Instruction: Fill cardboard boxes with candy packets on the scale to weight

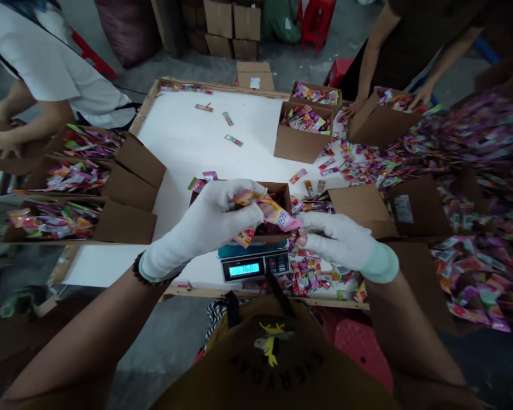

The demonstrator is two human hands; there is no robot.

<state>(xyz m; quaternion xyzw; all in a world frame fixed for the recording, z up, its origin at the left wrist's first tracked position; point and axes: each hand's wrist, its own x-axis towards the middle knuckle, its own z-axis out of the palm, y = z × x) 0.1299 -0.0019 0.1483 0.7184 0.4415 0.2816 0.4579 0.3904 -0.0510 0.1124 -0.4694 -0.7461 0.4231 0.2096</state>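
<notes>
My left hand (pixel 214 213), in a white glove, is closed on several colourful plastic packets (pixel 277 216) over a small cardboard box (pixel 284 196). My right hand (pixel 340 239), also gloved with some bare fingertips showing, is just right of the packets' pink end. Its fingers are stretched out and a little apart; whether they touch the packets I cannot tell. Under the box is a digital scale (pixel 228 270) with a lit blue display, its digits blurred. More packets lie inside the box, partly hidden by my left hand.
Loose packets (pixel 312 273) lie right of the scale on the white table (pixel 175 142). Filled cartons (pixel 128 219) stand at the left, another filled carton (pixel 299 142) at the back. A large packet heap (pixel 483 131) is at right. Two people work at the far corners.
</notes>
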